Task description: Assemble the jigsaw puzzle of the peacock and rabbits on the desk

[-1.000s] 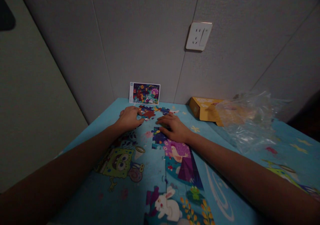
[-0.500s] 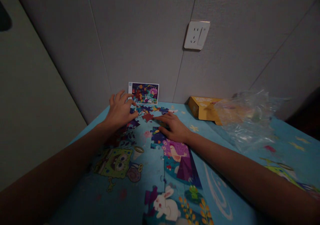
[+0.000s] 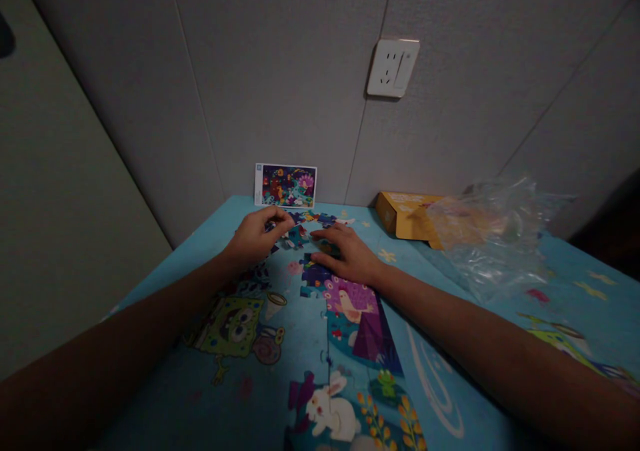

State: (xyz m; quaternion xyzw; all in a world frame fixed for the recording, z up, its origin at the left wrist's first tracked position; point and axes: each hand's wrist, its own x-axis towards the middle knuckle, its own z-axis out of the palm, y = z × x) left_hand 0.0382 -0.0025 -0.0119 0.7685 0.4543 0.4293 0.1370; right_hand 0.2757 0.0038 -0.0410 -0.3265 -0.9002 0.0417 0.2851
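My left hand (image 3: 261, 234) is closed in a pinch on a teal puzzle piece (image 3: 296, 237) near the far end of the table. Close by on the right, my right hand (image 3: 347, 254) rests with its fingers apart at the upper end of the joined puzzle strip (image 3: 367, 324). That strip runs toward me and shows a pink bird, a frog and a white rabbit. Loose pieces (image 3: 253, 281) lie beside my left forearm, partly hidden. Against the wall leans a small picture card (image 3: 287, 185) with a colourful scene.
The blue tablecloth (image 3: 280, 397) has cartoon prints. An open yellow box (image 3: 410, 217) stands at the back right, with a crumpled clear plastic bag (image 3: 500, 244) in front of and beside it. A white socket (image 3: 393, 68) is on the grey wall.
My left hand has moved down and right from near the card, and its spread fingers have closed on a piece. The red piece between the hands no longer shows; a teal one does.
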